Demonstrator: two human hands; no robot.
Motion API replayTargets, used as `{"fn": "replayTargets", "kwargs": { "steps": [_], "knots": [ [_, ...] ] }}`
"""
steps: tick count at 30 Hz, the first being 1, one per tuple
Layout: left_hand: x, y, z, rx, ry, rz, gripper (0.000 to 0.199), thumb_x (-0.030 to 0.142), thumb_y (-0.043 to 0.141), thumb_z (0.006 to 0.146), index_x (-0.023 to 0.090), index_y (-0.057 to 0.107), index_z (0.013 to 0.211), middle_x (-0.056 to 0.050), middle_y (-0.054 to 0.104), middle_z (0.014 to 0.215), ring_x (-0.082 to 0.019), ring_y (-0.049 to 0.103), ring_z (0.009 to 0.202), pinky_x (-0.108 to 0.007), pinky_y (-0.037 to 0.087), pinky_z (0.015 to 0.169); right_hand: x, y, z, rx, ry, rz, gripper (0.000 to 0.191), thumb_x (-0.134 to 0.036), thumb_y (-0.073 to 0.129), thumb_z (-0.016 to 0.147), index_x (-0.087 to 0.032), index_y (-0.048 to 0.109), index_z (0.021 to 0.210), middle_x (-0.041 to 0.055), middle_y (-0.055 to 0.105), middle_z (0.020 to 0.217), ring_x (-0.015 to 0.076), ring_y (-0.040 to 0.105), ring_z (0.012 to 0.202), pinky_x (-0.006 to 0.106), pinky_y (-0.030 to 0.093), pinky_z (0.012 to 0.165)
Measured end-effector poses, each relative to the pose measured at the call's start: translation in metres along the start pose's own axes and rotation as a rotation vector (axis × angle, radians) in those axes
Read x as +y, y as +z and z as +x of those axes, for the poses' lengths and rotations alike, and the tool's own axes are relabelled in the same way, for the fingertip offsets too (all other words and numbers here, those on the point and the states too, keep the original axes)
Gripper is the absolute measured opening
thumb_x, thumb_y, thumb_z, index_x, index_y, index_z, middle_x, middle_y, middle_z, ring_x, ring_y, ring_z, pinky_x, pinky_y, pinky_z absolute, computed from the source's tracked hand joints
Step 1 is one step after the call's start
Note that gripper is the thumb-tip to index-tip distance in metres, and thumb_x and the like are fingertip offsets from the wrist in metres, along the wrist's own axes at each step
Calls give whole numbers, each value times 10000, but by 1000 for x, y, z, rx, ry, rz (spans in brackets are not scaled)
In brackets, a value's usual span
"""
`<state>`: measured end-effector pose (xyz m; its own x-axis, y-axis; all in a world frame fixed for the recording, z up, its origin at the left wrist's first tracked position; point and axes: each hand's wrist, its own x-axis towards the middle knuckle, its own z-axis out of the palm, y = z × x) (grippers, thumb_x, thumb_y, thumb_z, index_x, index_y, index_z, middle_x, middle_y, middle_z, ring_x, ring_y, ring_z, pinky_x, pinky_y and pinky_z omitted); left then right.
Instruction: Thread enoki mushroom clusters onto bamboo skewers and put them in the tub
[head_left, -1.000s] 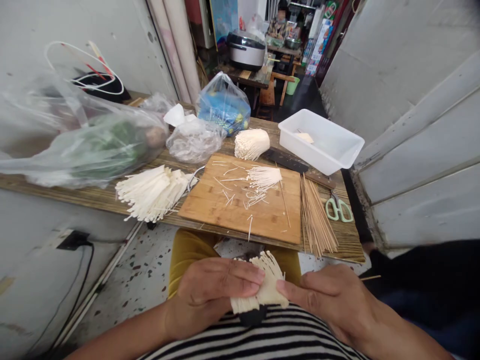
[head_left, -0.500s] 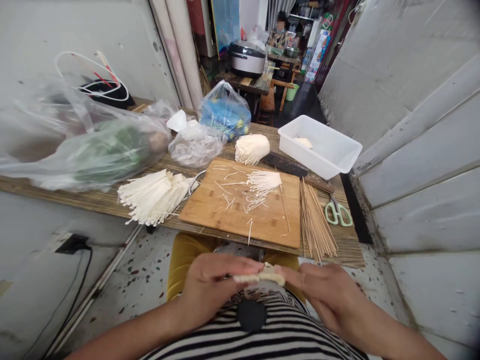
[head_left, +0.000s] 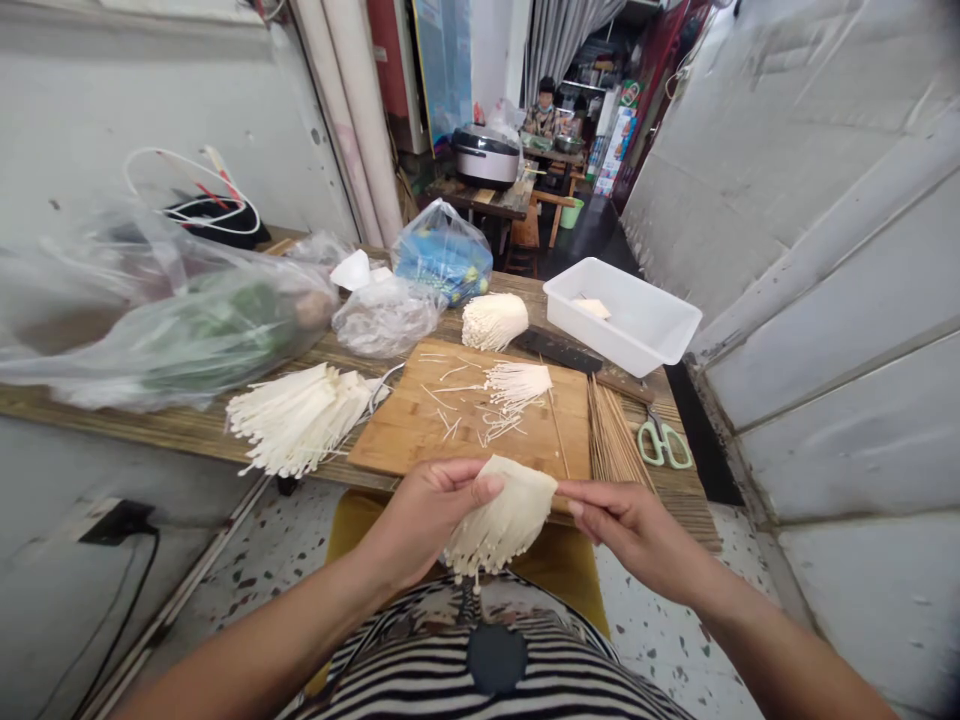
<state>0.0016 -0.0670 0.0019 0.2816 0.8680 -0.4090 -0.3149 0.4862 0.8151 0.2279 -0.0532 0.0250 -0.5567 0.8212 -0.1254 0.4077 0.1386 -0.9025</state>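
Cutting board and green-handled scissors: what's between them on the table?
In the head view, a bundle of thin sticks lies between the cutting board and the green-handled scissors.

You are in a room set up for preparing food; whether it belongs to a home or a small eatery, the view does not tell you. Your bench (head_left: pixel 682 505) carries a board (head_left: pixel 401 430), a knife (head_left: pixel 559 350), skewers (head_left: pixel 615 440), mushrooms (head_left: pixel 289 420) and a plastic tub (head_left: pixel 660 325). Beyond it, a cooker (head_left: pixel 486 160) stands on a second table (head_left: pixel 517 206), and farther back a person (head_left: pixel 543 118) is near a metal bowl (head_left: pixel 568 145). Around you are scuffed pale walls (head_left: pixel 847 400) and a speckled floor (head_left: pixel 660 625).
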Motion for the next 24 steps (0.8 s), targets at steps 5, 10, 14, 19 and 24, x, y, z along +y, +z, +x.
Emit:
{"fn": "replayTargets", "kwargs": {
  "steps": [5,10,14,19,24],
  "knots": [
    [4,1,0,-64,9,-43,359,376,720,728,143,712,1001,-64,732,821,-150,633,689,-275,492,688,-2,-1,-1,-12,27,54,358,-381,473,915,-224,643,1188,5,580,713,93,385,566,223,371,515],
    [3,5,0,-2,48,-69,348,400,737,702,141,727,934,-42,717,735,-138,613,656,-255,487,657,-3,-1,-4,-1,27,80,363,-404,478,911,-218,653,1169,-8,543,665,97,378,567,227,377,521],
    [3,6,-1,0,53,-52,336,402,751,685,140,742,894,-40,716,720,-142,613,664,-249,479,654,-3,0,-6,-10,50,121,378,-420,481,909,-211,647,1176,8,578,718,103,398,596,237,389,548],
    [4,8,-1,17,71,-22,335,416,750,679,152,750,886,-32,709,681,-134,594,615,-239,465,604,0,3,-6,27,35,150,376,-449,493,900,-217,667,1140,-14,516,661,97,359,567,223,350,512],
    [2,8,1,45,92,13,348,424,745,677,152,749,894,-33,709,686,-140,589,603,-248,465,598,4,3,-4,27,4,160,366,-432,480,916,-190,680,1105,-33,433,605,92,340,554,219,331,507]
  ]
}}
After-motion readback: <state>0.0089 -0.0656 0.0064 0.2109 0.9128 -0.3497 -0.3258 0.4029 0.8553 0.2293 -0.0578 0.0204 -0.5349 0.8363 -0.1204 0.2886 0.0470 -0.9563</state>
